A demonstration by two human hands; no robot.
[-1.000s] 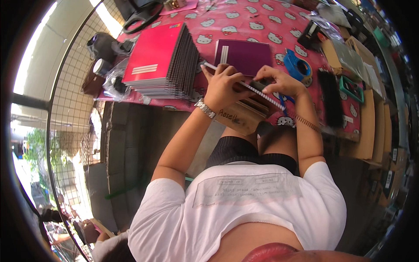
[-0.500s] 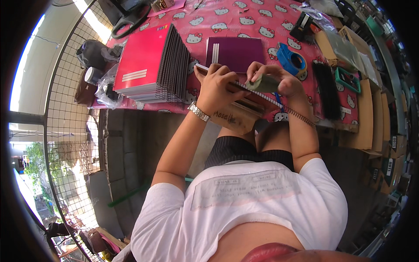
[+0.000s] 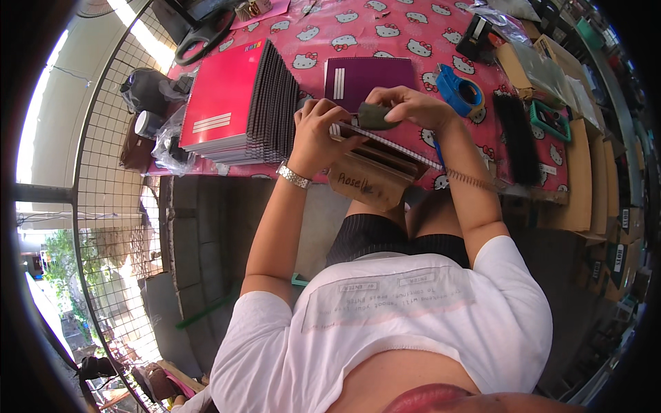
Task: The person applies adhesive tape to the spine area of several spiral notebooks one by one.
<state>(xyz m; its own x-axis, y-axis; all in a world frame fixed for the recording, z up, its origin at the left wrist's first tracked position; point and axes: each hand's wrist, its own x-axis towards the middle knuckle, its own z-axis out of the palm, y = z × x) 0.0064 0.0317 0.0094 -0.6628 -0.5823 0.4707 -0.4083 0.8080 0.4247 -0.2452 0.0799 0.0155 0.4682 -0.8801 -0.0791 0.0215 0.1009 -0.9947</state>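
My left hand [image 3: 318, 133] grips the near edge of a spiral-bound notebook [image 3: 385, 148] that lies across a brown wooden block [image 3: 372, 180] at the table's front edge. My right hand [image 3: 407, 104] pinches a small dark green tool [image 3: 375, 117] over the notebook's wire binding. A loose wire coil [image 3: 475, 181] trails to the right under my right forearm. A purple notebook [image 3: 368, 77] lies flat just behind both hands.
A tall stack of red-covered notebooks [image 3: 237, 107] stands to the left on the pink patterned tablecloth [image 3: 385, 27]. A blue tape dispenser [image 3: 460, 91], a black comb strip [image 3: 518, 138] and cardboard boxes [image 3: 582, 172] lie right. Wire mesh fencing [image 3: 110, 206] borders the left.
My head has come closer to the table. My right hand has moved left along the binding with the green tool, and my left hand has shifted on the notebook's edge.
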